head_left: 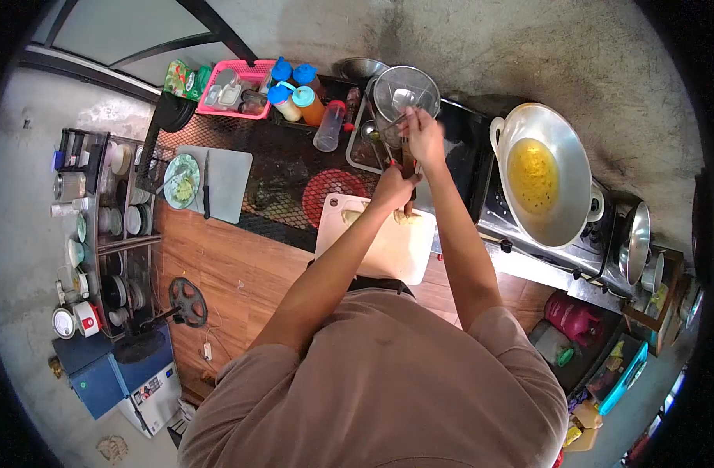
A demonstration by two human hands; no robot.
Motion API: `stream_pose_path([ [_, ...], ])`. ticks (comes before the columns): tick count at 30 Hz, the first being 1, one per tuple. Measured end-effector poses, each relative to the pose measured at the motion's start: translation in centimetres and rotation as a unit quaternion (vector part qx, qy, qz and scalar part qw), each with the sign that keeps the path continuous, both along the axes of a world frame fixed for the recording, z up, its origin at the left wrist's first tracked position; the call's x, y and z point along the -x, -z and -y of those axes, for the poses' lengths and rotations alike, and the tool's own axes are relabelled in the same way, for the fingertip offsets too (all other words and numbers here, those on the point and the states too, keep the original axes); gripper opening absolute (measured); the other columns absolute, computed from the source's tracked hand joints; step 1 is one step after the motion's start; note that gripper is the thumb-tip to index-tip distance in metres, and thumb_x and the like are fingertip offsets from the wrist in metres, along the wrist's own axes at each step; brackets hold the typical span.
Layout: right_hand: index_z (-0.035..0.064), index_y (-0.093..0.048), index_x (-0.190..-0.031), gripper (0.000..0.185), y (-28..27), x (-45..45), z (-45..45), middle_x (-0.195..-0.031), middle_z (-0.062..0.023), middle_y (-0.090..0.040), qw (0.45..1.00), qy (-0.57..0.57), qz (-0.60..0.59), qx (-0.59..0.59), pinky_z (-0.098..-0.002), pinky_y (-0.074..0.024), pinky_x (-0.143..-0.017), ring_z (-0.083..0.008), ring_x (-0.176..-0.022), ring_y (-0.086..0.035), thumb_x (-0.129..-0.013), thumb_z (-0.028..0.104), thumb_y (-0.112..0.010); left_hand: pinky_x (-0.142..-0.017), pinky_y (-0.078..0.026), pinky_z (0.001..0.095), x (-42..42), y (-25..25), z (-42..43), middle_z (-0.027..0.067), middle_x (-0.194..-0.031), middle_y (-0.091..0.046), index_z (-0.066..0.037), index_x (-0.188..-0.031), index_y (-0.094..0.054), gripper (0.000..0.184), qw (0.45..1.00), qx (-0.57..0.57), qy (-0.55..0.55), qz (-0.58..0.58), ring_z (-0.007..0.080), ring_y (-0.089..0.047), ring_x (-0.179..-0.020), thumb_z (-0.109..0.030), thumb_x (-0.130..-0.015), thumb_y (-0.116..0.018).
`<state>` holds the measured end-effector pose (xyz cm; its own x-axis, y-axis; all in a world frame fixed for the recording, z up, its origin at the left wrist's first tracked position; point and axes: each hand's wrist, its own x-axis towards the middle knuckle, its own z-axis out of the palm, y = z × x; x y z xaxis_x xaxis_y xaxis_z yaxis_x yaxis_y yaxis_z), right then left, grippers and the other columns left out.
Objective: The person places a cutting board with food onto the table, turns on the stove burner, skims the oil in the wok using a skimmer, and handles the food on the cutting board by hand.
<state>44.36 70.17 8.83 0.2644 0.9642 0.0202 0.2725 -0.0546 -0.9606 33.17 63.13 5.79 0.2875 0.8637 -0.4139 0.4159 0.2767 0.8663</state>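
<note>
My left hand is closed around a brown-handled utensil whose kind I cannot make out, above the far edge of a cream cutting board. Pale pieces of food lie on the board, partly behind my left forearm. Farther out, my right hand has its fingers pinched together at the near rim of a wire mesh strainer. A thin metal part shows by those fingers, but what they grip is unclear. Beneath my hands, a ladle rests in a metal tray.
A large wok with yellow oil sits on the stove at right. Leftward are sauce bottles, a pink basket, a clear plastic bottle, and a knife beside a plate on a grey board.
</note>
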Motion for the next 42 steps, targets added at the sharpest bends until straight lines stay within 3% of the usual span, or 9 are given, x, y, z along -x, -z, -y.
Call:
stream_pose_path([
  [2,-0.0025,-0.068,-0.103,0.034,-0.2,-0.3,0.4,-0.071,-0.0074,-0.067,0.998,0.02,-0.061,0.002,-0.0278,-0.0532,-0.061,-0.0122,-0.063,-0.066,-0.106,0.025,-0.049,-0.08,-0.05,0.0403,0.6,-0.6,0.0,0.0155,-0.094,-0.072,-0.007,-0.107,-0.069,0.031,1.0,0.02,0.001,-0.001,0.0298,-0.069,-0.087,-0.033,-0.091,-0.069],
  [7,0.0013,-0.067,-0.107,0.033,0.4,-1.1,1.6,-0.078,-0.0048,-0.066,0.978,0.039,-0.207,0.003,-0.0258,-0.0526,-0.063,-0.0107,-0.063,-0.061,-0.107,0.028,-0.048,-0.069,-0.052,0.0403,1.3,-1.4,-0.2,0.0143,-0.078,-0.071,-0.001,-0.095,-0.066,0.032,1.0,-0.006,0.0,0.001,0.027,-0.07,-0.075,-0.031,-0.088,-0.073],
  [11,0.0008,-0.067,-0.107,0.034,-0.4,-0.9,2.4,-0.079,-0.0063,-0.067,0.97,0.031,-0.236,-0.041,-0.0259,-0.0533,-0.065,-0.0123,-0.067,-0.065,-0.107,0.03,-0.048,-0.079,-0.051,0.0385,1.9,4.8,-0.7,0.0121,-0.088,-0.072,-0.001,-0.108,-0.067,0.038,0.997,0.016,-0.002,0.073,0.0249,-0.068,-0.081,-0.036,-0.092,-0.07],
  [15,-0.0009,-0.066,-0.109,0.035,-0.4,-0.8,2.3,-0.081,-0.0088,-0.068,0.963,0.032,-0.259,-0.069,-0.0274,-0.0548,-0.067,-0.0147,-0.068,-0.066,-0.107,0.028,-0.047,-0.08,-0.05,0.0353,3.1,-1.3,-0.3,0.013,-0.09,-0.073,0.003,-0.107,-0.067,0.042,0.997,-0.01,0.029,0.07,0.0219,-0.068,-0.085,-0.037,-0.093,-0.068],
  [23,-0.0032,-0.062,-0.11,0.026,6.7,-1.6,3.3,-0.087,-0.0179,-0.07,0.927,0.075,-0.368,0.003,-0.0343,-0.0599,-0.068,-0.0245,-0.072,-0.071,-0.104,0.018,-0.048,-0.082,-0.05,0.0366,5.7,2.4,-0.2,0.0151,-0.099,-0.071,0.005,-0.111,-0.065,0.057,0.998,-0.035,0.029,-0.054,0.0252,-0.067,-0.089,-0.047,-0.088,-0.07],
  [32,-0.0001,-0.062,-0.11,0.025,6.4,-1.5,4.1,-0.087,-0.0114,-0.069,0.95,-0.033,-0.308,0.044,-0.0289,-0.0551,-0.07,-0.0156,-0.075,-0.066,-0.102,0.011,-0.041,-0.052,-0.043,0.0274,6.8,4.9,-0.2,0.0021,-0.07,-0.063,-0.003,-0.106,-0.059,0.03,0.997,0.059,0.019,0.045,0.0099,-0.057,-0.058,-0.031,-0.096,-0.066],
  [38,-0.0012,-0.066,-0.11,0.025,5.4,-1.5,4.5,-0.081,-0.0031,-0.064,0.974,-0.12,-0.164,0.101,-0.0257,-0.0509,-0.069,-0.0085,-0.073,-0.059,-0.101,0.008,-0.045,-0.052,-0.043,0.0276,7.3,4.8,0.1,0.0007,-0.069,-0.06,-0.003,-0.106,-0.059,0.03,0.997,0.043,0.009,0.061,0.0101,-0.055,-0.057,-0.03,-0.096,-0.067],
  [41,0.0003,-0.067,-0.108,0.022,5.0,-1.6,5.2,-0.082,-0.0112,-0.069,0.972,-0.133,-0.042,0.187,-0.0334,-0.0532,-0.07,-0.0201,-0.073,-0.067,-0.098,0.011,-0.051,-0.054,-0.045,0.0286,7.4,4.5,0.2,0.0005,-0.07,-0.06,-0.003,-0.106,-0.06,0.031,0.998,0.028,0.007,0.054,0.0108,-0.056,-0.06,-0.031,-0.096,-0.067],
  [42,0.0022,-0.068,-0.107,0.022,4.9,-1.7,5.2,-0.085,-0.0165,-0.07,0.978,-0.141,0.112,0.108,-0.0387,-0.0533,-0.071,-0.0287,-0.077,-0.068,-0.096,0.013,-0.053,-0.054,-0.045,0.0286,7.4,5.0,0.2,0.0005,-0.07,-0.06,-0.003,-0.106,-0.06,0.031,0.998,0.028,0.007,0.054,0.0108,-0.056,-0.06,-0.031,-0.096,-0.067],
])
